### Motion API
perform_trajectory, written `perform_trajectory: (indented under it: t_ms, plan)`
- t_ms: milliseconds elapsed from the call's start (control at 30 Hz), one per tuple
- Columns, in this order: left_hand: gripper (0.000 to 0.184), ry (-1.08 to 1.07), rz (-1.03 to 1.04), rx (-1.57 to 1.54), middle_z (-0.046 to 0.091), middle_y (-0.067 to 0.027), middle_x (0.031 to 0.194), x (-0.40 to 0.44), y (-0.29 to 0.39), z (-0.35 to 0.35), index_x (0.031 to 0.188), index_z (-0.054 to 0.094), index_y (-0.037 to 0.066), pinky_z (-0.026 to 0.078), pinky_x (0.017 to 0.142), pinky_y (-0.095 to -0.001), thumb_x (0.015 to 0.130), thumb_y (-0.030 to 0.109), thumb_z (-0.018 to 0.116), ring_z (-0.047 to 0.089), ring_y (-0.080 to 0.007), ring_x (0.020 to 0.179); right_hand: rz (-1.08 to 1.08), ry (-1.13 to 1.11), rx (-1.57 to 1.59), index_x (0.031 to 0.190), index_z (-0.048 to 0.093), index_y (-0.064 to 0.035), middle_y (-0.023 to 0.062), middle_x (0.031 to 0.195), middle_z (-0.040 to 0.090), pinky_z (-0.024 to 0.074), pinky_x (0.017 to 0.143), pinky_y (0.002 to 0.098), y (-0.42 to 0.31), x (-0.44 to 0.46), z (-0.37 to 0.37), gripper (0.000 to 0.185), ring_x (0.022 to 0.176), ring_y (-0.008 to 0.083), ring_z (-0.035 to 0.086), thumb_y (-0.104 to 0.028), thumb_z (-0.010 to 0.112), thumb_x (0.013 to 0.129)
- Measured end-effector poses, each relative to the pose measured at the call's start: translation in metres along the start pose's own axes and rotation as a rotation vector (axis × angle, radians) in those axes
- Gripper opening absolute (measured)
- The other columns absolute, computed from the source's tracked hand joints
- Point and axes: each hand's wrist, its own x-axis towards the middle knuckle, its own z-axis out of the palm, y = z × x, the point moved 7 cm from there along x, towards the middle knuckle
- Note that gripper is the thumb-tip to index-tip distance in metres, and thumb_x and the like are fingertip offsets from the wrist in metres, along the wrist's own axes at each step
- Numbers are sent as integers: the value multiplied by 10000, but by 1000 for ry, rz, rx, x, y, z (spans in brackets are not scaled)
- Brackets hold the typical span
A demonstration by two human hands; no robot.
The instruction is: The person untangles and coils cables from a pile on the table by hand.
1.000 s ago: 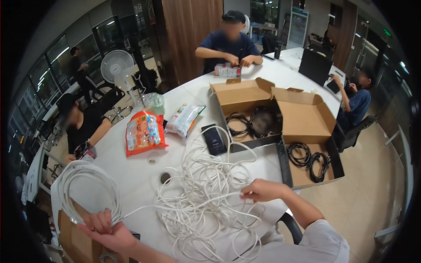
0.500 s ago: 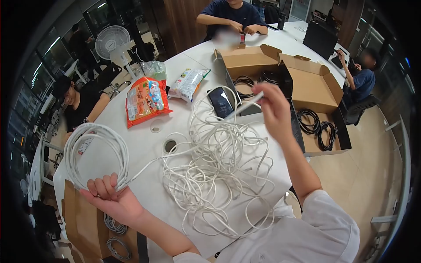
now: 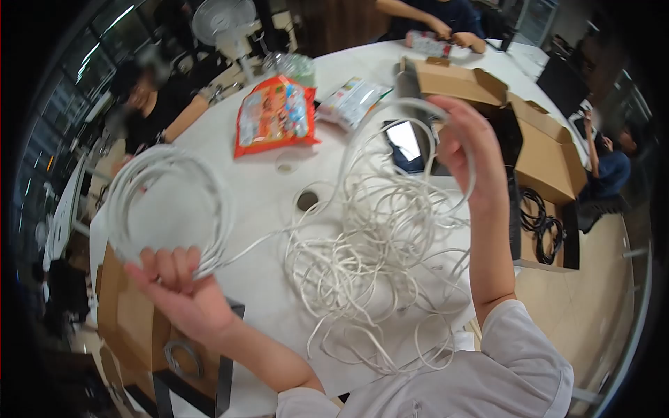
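Note:
My left hand (image 3: 178, 285), its fingers closed, grips the bottom of a round white cable coil (image 3: 117, 209) at the left. A strand runs from this coil to the loose white cable pile (image 3: 348, 258) in the middle of the white table (image 3: 261, 198). My right hand (image 3: 470, 143) is raised above the pile's right side, fingers closed round a looped part of the white cable. Beside that loop lies a phone (image 3: 405, 143) with a bright screen.
Behind the pile are an orange snack bag (image 3: 275, 118) and a white snack bag (image 3: 350, 103). Open cardboard boxes (image 3: 547, 146) at the right hold black cables (image 3: 543, 223). Another box (image 3: 129, 317) is at lower left. Several people sit around the table; a fan (image 3: 224, 21) stands behind.
My right hand has risen from the pile, lifting a loop of cable. My left hand still grips the coil. The camera view has shifted, and the phone screen now looks bright.

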Motion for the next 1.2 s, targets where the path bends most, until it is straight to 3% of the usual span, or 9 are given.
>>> perform_trajectory:
  t_ms: [100, 167, 267, 500, 567, 800, 933, 1067, 1200]
  plan:
    - [336, 67, -105, -37, 185, 50, 560, 2, -21, 1, 728, 350, 155, 240, 560, -238, 990, 314, 488, 170, -70, 500, -97, -180, 479, 1292, 454, 73, 80, 945, 624, 449, 615, 240, 10, 5, 5, 514, 767, 115, 568, -344, 382, 1000]
    - [331, 112, -112, -118, 196, 50, 559, 0, -37, 0, 731, 359, 153, 258, 567, -236, 988, 316, 490, 180, -72, 500, -106, -102, 648, 1325, 411, 72, 166, 1294, 525, 480, 790, 323, 21, 7, 7, 612, 1059, 214, 571, -439, 361, 991]
    - [326, 206, -78, -200, 212, 50, 559, 0, -57, -2, 735, 371, 150, 298, 589, -231, 987, 319, 488, 200, -72, 502, 20, -234, 763, 1358, 359, 73, 188, 1477, 322, 427, 934, 414, 51, 14, 13, 710, 1246, 301, 459, -524, 344, 973]
    - [322, 157, -105, -396, 235, 46, 556, 4, -61, -17, 729, 373, 146, 363, 648, -242, 1008, 296, 435, 230, -77, 502, 304, -326, 315, 1336, 435, 29, 159, 1396, 444, 431, 934, 389, 99, 2, 53, 702, 1193, 273, 504, -529, 495, 915]
    - [320, 159, -76, -386, 232, 47, 555, 5, -57, -16, 732, 371, 147, 363, 648, -241, 1008, 296, 434, 230, -77, 500, 288, -351, -264, 1238, 558, 20, 85, 1127, 641, 458, 854, 279, 102, -12, 59, 375, 1029, 153, 599, -209, 552, 941]
    - [367, 113, -93, -431, 218, 41, 546, -1, -57, -3, 675, 304, 126, 374, 650, -255, 1001, 233, 435, 234, -88, 491, 701, -575, 299, 1205, 536, 6, 122, 1158, 616, 470, 901, 315, 118, -58, 108, 427, 1120, 167, 563, -355, 470, 986]
    - [369, 85, -210, -417, 220, 43, 552, -14, -76, 14, 675, 313, 126, 376, 650, -254, 1002, 240, 440, 239, -83, 490, 635, -320, 631, 1248, 495, -28, 105, 1141, 605, 464, 880, 305, 113, -46, 102, 392, 1082, 150, 559, -329, 416, 1010]
    - [346, 37, -429, -415, 219, 47, 557, -29, -109, 31, 705, 340, 133, 341, 615, -240, 1004, 273, 442, 215, -73, 477, 244, -168, 289, 1125, 553, -39, 20, 851, 583, 431, 748, 258, 99, -32, 76, 284, 802, 87, 533, -267, 423, 1017]
    - [349, 47, -586, -299, 207, 61, 525, -45, -137, 40, 718, 356, 154, 302, 561, -225, 1009, 333, 428, 195, -60, 451, 36, -45, 107, 1025, 602, -28, 6, 875, 570, 428, 762, 221, 76, -26, 54, 227, 823, 73, 529, -191, 447, 1002]
